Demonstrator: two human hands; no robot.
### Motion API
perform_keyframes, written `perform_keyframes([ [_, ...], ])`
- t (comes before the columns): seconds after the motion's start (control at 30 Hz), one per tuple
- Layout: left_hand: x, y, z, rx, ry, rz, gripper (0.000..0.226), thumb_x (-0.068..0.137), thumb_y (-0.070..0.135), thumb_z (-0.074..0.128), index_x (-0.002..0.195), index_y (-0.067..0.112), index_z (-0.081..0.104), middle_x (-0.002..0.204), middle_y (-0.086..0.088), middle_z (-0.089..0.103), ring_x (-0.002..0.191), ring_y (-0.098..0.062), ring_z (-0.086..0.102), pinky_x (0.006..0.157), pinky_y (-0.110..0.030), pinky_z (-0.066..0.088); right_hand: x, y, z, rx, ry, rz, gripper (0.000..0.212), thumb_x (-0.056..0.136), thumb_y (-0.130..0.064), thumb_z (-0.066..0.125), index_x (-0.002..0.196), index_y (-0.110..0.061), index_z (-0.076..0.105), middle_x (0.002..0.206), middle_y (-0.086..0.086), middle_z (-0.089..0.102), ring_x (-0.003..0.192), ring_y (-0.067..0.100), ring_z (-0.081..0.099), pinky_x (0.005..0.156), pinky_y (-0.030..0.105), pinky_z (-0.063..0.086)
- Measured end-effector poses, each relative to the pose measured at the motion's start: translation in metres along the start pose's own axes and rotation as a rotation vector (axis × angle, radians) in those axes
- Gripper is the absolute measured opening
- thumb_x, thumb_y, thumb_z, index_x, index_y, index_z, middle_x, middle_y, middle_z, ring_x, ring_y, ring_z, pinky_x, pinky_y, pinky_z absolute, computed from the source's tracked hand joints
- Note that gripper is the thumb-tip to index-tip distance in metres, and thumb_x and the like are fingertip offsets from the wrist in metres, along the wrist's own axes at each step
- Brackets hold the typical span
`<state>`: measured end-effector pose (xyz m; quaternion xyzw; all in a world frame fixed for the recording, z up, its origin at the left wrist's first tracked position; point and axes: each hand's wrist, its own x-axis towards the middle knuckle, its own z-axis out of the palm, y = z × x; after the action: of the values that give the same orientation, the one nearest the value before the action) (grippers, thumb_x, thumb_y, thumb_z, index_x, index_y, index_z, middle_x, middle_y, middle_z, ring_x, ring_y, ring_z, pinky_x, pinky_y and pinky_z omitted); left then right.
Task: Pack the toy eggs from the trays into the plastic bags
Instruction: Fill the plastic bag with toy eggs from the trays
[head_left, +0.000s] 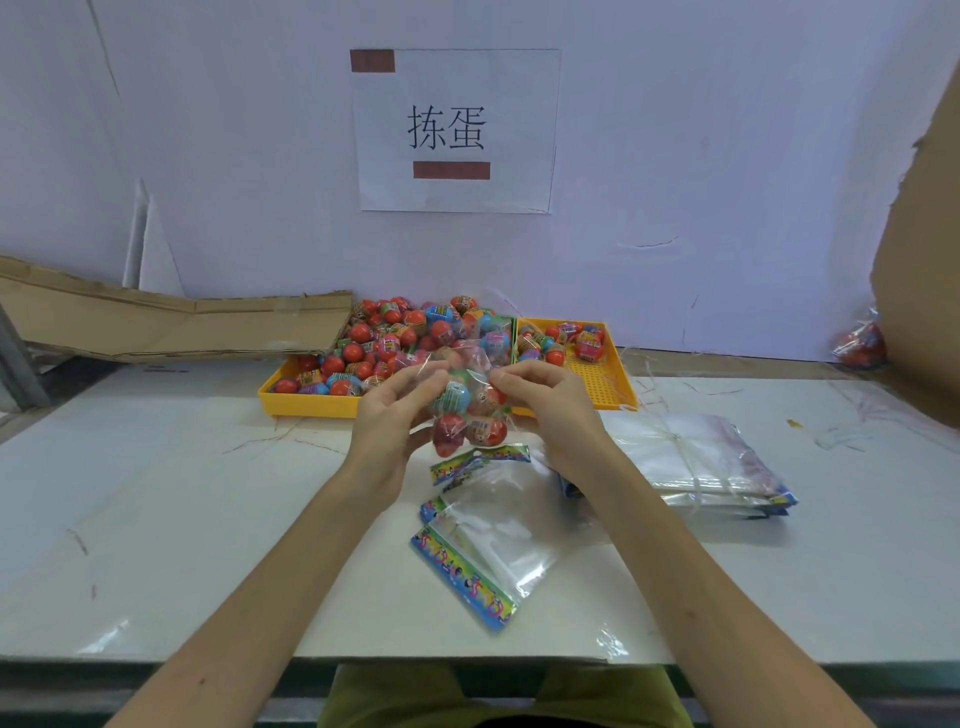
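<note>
Our left hand (397, 410) and right hand (545, 405) are pinching the top of a clear bag (467, 410) between them, fingers curled, holding it above the table (182, 493). We are seeing several toy eggs (449, 397) already inside. The far left tray (306, 402) is still heaped; the right tray (602, 384) is holding a few. Empty bags (498, 540) are lying near us, so most packing looks undone.

White surface (182, 493), paper sign (457, 130) taped on back wall (208, 156), flattened cardboard (171, 327) far left.
</note>
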<state>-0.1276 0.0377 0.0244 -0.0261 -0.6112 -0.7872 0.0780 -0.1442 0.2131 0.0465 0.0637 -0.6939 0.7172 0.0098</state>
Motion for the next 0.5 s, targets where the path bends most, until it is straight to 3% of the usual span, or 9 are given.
perform_keyframes([
  [0.1,0.0011,0.001,-0.0001,-0.055,0.024,-0.04,0.034,0.092,0.023,0.071,0.12,0.006,0.067,0.096,-0.006,0.073,0.084,-0.021,0.067,0.076,-0.039,0.055,0.0001,-0.0008,0.0,0.012,0.016,-0.009,0.016,0.088,-0.019,0.077,0.072,-0.02,0.076,0.078,-0.001,0.075,0.085,0.018,0.07,0.076,0.037,0.057],
  [0.2,0.0013,0.0023,0.0002,-0.095,0.007,-0.058,0.019,0.091,0.02,0.07,0.107,0.009,0.067,0.091,-0.004,0.074,0.08,-0.019,0.068,0.071,-0.036,0.057,0.0009,-0.0006,-0.0003,0.044,0.015,-0.015,0.025,0.089,-0.017,0.076,0.065,-0.023,0.074,0.075,-0.004,0.073,0.075,0.01,0.069,0.066,0.027,0.052],
  [0.27,0.0011,0.0037,0.0006,-0.121,-0.02,-0.071,0.009,0.092,0.017,0.069,0.099,0.013,0.066,0.088,-0.002,0.074,0.077,-0.016,0.068,0.067,-0.031,0.059,0.0013,-0.0014,-0.001,0.084,0.021,-0.013,0.022,0.09,-0.014,0.074,0.069,-0.021,0.073,0.074,-0.003,0.072,0.074,0.01,0.067,0.065,0.026,0.051],
  [0.37,0.0016,0.0042,-0.0002,-0.124,-0.038,-0.086,0.003,0.093,0.011,0.067,0.094,0.014,0.066,0.089,-0.004,0.071,0.083,-0.018,0.065,0.071,-0.034,0.058,0.0019,-0.0011,-0.0014,0.087,0.015,-0.027,0.015,0.091,-0.011,0.073,0.078,-0.019,0.076,0.077,-0.004,0.073,0.074,0.008,0.066,0.067,0.026,0.05],
  [0.5,0.0012,0.0046,-0.0002,-0.107,-0.023,-0.07,0.014,0.096,0.006,0.063,0.086,0.017,0.064,0.09,-0.005,0.066,0.085,-0.02,0.063,0.071,-0.038,0.057,0.0015,-0.0011,0.0001,0.07,0.009,-0.039,0.011,0.092,-0.013,0.072,0.084,-0.019,0.078,0.077,-0.006,0.073,0.073,0.002,0.068,0.069,0.024,0.053],
])
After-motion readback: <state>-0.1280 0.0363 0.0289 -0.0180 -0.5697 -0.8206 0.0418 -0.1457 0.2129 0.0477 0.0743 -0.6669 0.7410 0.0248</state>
